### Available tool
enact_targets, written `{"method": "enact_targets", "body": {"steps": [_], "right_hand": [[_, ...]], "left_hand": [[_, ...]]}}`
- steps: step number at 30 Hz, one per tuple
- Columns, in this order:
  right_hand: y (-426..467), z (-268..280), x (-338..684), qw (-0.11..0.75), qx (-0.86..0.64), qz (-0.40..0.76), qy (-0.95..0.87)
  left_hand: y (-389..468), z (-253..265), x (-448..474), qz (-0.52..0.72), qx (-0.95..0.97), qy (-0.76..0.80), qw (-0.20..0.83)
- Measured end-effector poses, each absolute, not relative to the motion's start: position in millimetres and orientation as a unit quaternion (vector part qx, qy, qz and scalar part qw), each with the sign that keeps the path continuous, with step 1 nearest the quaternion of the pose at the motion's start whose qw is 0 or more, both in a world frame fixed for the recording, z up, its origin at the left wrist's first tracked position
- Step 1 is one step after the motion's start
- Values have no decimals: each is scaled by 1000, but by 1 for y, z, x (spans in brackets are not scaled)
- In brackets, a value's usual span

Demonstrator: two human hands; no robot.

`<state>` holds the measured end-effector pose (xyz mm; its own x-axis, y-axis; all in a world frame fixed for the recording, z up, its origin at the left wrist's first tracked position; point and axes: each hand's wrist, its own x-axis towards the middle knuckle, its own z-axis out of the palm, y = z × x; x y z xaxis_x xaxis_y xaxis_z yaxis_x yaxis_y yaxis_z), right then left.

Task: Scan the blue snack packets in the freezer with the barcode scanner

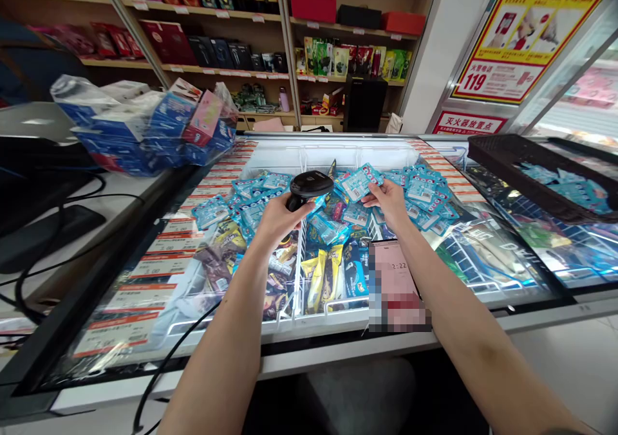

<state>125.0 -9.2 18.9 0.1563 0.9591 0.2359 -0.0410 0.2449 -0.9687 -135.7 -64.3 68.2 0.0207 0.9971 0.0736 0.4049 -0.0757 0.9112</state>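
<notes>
My left hand [280,219] is wrapped round the handle of a black barcode scanner [311,183], its head pointing right. Part of a blue packet shows just below the scanner head; whether my left hand touches it I cannot tell. Between the fingertips of my right hand [387,200] is a light blue packet [358,183], tilted and facing the scanner. More blue packets [258,213] lie in a loose spread on the freezer's glass lid near my left hand. Another heap of blue packets [427,194] lies just right of my right hand.
A phone [396,280] rests on the freezer [318,324] near its front edge. Yellow ice-cream wrappers [324,277] show inside. A dark basket [545,177] with blue packets stands right. Plastic-wrapped boxes [145,123] stand left, and a black cable [168,358] crosses the front left.
</notes>
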Motion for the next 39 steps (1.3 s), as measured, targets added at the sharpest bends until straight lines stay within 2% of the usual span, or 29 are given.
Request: {"method": "enact_targets", "body": {"steps": [17,39], "right_hand": [[-10,9,137,596,-486,370,-522],[-6,5,142,581,-485,415,-505]], "left_hand": [[-71,69,-129,300,689,527,397],[-73,70,-120,274,704,534,378]]}}
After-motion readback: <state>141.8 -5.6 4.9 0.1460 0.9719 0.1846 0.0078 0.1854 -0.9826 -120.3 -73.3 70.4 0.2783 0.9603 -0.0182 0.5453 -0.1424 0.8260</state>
